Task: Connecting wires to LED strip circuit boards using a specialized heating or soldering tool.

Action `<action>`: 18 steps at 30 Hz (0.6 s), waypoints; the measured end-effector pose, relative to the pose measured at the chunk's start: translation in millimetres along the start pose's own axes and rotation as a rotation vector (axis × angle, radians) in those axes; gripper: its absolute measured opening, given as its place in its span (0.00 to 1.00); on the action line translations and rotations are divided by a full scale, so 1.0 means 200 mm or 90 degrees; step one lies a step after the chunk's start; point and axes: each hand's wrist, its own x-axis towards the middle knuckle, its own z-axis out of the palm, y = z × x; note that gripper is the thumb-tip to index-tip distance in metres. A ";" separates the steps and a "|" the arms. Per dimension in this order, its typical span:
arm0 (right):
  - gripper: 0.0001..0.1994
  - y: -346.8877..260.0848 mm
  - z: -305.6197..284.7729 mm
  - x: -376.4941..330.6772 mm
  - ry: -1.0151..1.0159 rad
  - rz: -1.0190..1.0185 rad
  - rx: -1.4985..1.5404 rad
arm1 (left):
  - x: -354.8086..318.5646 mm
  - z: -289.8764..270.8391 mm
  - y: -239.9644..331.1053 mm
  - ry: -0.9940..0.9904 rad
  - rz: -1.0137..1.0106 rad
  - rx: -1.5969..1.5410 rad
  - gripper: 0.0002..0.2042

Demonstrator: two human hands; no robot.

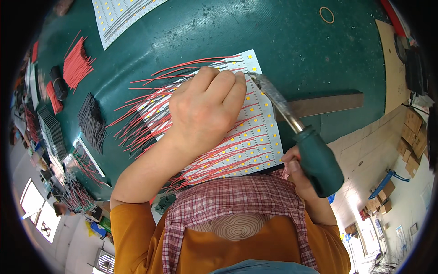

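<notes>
green at the handle, a soldering iron (315,153) is being gripped by the right hand (301,177), its tip (256,79) pointing just beside the left hand (205,107), probably for aiming heat. that hand is curling over the white board (270,134), likely for steadying; what it is pinching i cannot tell. the board is lying on the table (310,41), showing yellow squares (250,57) and red and black wires (148,130).

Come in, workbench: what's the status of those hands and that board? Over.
Left hand curled over white board, fingertips hidden. Right hand gripping soldering iron, tip near left fingers. Red wires cross board; left hand hides part.
</notes>
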 end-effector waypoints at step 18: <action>0.18 0.00 0.20 0.12 0.195 0.000 0.732 | -0.08 -0.30 -0.18 -0.036 -0.083 0.037 0.12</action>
